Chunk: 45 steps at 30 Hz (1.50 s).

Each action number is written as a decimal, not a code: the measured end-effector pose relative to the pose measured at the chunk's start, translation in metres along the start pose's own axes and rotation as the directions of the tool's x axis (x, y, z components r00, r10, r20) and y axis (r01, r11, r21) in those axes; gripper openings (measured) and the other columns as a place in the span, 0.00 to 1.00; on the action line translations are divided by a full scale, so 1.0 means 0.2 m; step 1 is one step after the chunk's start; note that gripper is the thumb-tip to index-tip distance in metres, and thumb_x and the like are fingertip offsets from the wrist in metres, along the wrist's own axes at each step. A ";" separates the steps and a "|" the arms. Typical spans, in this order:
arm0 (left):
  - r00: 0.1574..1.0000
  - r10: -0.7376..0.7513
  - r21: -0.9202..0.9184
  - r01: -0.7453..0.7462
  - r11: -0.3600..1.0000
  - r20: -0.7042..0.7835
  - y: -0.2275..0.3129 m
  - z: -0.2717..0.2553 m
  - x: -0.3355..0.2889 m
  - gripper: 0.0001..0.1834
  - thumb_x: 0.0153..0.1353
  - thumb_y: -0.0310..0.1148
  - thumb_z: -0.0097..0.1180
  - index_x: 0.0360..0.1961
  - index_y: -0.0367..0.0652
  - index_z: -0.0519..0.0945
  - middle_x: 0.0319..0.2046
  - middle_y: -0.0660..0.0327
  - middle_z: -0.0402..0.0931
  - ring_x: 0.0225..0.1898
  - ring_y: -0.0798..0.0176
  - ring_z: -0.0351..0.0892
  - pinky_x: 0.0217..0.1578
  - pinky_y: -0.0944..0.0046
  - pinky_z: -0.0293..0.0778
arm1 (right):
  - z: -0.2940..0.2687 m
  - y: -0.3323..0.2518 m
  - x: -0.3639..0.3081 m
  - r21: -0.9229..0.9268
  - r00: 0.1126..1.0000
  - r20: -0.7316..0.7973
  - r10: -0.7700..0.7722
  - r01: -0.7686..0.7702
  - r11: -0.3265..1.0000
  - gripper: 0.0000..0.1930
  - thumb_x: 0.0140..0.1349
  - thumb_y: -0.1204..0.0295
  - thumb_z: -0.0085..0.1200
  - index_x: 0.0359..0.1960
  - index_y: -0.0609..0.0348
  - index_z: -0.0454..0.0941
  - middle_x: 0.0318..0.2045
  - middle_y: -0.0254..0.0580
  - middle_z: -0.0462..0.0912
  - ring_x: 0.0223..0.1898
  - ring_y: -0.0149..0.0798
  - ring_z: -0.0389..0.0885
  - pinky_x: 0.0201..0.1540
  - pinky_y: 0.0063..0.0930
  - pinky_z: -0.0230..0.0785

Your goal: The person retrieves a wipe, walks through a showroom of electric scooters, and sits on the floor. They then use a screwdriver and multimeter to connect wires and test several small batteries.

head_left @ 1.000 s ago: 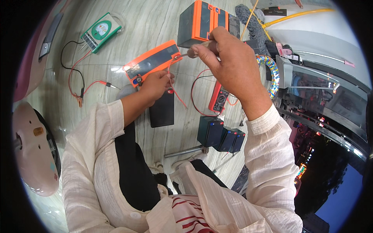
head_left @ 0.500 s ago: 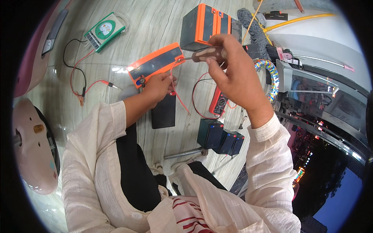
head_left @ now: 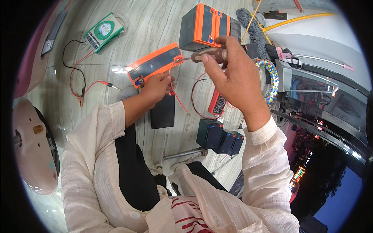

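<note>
My right hand grips a screwdriver by its brown, see-through handle, thumb along its top. The shaft points left, its tip at the terminal on the right end of an orange-and-grey battery. A red wire runs from that terminal and hangs down, its far end loose. My left hand is closed at the battery's near side, fingertips pinching the red wire. Beside the left wrist, another terminal with a bolt shows on the battery. A black battery stands just below my left hand.
Larger orange-topped batteries stand at the back. A green-and-white meter with clip leads lies far left. Right of the hands are a red multimeter, several small dark batteries and a colourful ring. A pink scooter wheel cover stands left.
My right hand's fingers have shifted on the screwdriver handle, the thumb now higher and the index finger lifted. The screwdriver tip stays at the terminal. My left hand has hardly moved.
</note>
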<state>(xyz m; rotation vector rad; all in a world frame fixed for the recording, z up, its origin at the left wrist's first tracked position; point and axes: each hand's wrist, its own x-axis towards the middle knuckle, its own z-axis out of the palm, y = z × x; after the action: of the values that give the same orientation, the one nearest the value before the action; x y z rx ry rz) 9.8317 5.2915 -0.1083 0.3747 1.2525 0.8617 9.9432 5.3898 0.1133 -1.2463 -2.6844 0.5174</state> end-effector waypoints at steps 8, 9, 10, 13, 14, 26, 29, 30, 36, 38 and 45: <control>0.999 0.007 -0.026 -0.008 1.000 -0.040 -0.01 0.01 0.01 0.18 0.74 0.39 0.43 0.48 0.34 0.78 0.39 0.58 0.80 0.38 0.67 0.81 0.42 0.68 0.77 | 0.02 0.01 -0.01 -0.031 0.999 0.016 0.039 -0.039 0.999 0.19 0.58 0.58 0.64 0.42 0.57 0.75 0.37 0.40 0.81 0.32 0.43 0.85 0.27 0.35 0.73; 0.999 0.009 -0.024 -0.010 1.000 -0.037 -0.01 0.01 0.01 0.18 0.74 0.39 0.43 0.48 0.34 0.78 0.39 0.58 0.80 0.38 0.67 0.81 0.42 0.68 0.77 | 0.03 0.03 0.00 0.036 0.997 -0.041 -0.061 0.062 0.997 0.19 0.58 0.57 0.64 0.42 0.57 0.75 0.37 0.40 0.81 0.31 0.43 0.84 0.27 0.35 0.73; 0.999 0.011 -0.021 -0.011 1.000 -0.033 -0.01 0.01 0.01 0.18 0.74 0.39 0.43 0.48 0.34 0.78 0.39 0.58 0.80 0.38 0.67 0.81 0.42 0.68 0.77 | 0.06 0.07 0.01 0.096 0.982 -0.105 -0.157 0.167 0.981 0.19 0.58 0.57 0.64 0.42 0.57 0.75 0.37 0.39 0.81 0.31 0.43 0.84 0.26 0.35 0.73; 0.999 0.014 -0.017 -0.014 1.000 -0.042 -0.01 0.01 0.01 0.18 0.74 0.39 0.44 0.48 0.34 0.78 0.39 0.59 0.80 0.39 0.66 0.81 0.42 0.68 0.77 | 0.04 0.06 0.00 -0.052 0.974 -0.073 -0.215 0.212 0.976 0.16 0.59 0.65 0.63 0.44 0.59 0.75 0.37 0.40 0.82 0.33 0.40 0.84 0.30 0.32 0.74; 0.999 0.010 -0.019 -0.010 1.000 -0.041 -0.01 0.01 0.01 0.18 0.74 0.39 0.44 0.48 0.34 0.78 0.39 0.59 0.80 0.39 0.66 0.81 0.42 0.68 0.77 | 0.03 0.05 0.00 -0.151 0.981 -0.027 -0.194 0.188 0.971 0.15 0.59 0.69 0.63 0.45 0.59 0.75 0.37 0.40 0.82 0.34 0.39 0.84 0.31 0.30 0.74; 0.999 0.017 -0.023 -0.017 1.000 -0.035 0.00 0.00 -0.01 0.18 0.74 0.39 0.43 0.48 0.34 0.78 0.38 0.59 0.80 0.38 0.66 0.81 0.42 0.67 0.78 | 0.02 0.02 0.03 -0.156 0.998 0.045 0.043 -0.036 0.987 0.13 0.60 0.71 0.56 0.45 0.59 0.74 0.35 0.42 0.83 0.33 0.43 0.83 0.29 0.35 0.73; 0.999 0.022 -0.034 -0.022 0.999 -0.027 0.00 0.01 -0.02 0.18 0.74 0.39 0.43 0.48 0.34 0.78 0.38 0.59 0.80 0.38 0.66 0.81 0.43 0.67 0.78 | -0.01 0.01 0.02 0.078 0.996 -0.042 -0.084 0.087 0.993 0.10 0.62 0.68 0.57 0.42 0.57 0.74 0.34 0.41 0.83 0.30 0.43 0.83 0.26 0.34 0.72; 0.999 0.021 -0.034 -0.022 0.999 -0.030 0.00 0.01 -0.02 0.18 0.74 0.39 0.43 0.47 0.34 0.78 0.38 0.59 0.80 0.38 0.66 0.81 0.43 0.67 0.77 | 0.00 0.02 0.02 0.046 0.988 -0.039 -0.149 0.151 0.987 0.10 0.62 0.67 0.57 0.41 0.57 0.74 0.32 0.40 0.83 0.30 0.43 0.83 0.26 0.34 0.72; 1.000 0.012 -0.021 -0.012 1.000 -0.004 -0.01 -0.01 0.00 0.19 0.74 0.41 0.43 0.49 0.36 0.77 0.41 0.59 0.80 0.42 0.65 0.81 0.45 0.67 0.76 | 0.04 0.06 0.03 -0.123 0.993 -0.046 -0.113 0.107 0.987 0.11 0.62 0.66 0.59 0.40 0.57 0.74 0.27 0.37 0.81 0.28 0.43 0.82 0.26 0.35 0.72; 1.000 0.007 -0.010 -0.007 1.000 0.009 -0.02 -0.01 0.00 0.19 0.74 0.42 0.43 0.50 0.37 0.77 0.42 0.59 0.80 0.43 0.65 0.81 0.46 0.66 0.75 | 0.02 0.04 0.03 -0.063 0.989 -0.110 -0.103 0.097 0.993 0.12 0.61 0.64 0.60 0.39 0.56 0.75 0.26 0.36 0.80 0.27 0.43 0.82 0.26 0.34 0.72; 1.000 0.008 0.004 -0.008 1.000 0.009 -0.02 -0.01 0.00 0.19 0.74 0.42 0.43 0.50 0.37 0.77 0.42 0.59 0.80 0.43 0.65 0.81 0.46 0.66 0.75 | 0.03 0.09 0.04 -0.168 0.965 -0.111 -0.236 0.216 0.962 0.13 0.61 0.61 0.61 0.40 0.56 0.75 0.30 0.36 0.82 0.26 0.44 0.82 0.27 0.39 0.72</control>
<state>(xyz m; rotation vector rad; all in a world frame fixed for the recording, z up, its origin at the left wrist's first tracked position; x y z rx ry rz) 9.8310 5.2886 -0.1125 0.3870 1.2454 0.8639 9.9494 5.4040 0.1005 -0.9490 -2.7486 0.1926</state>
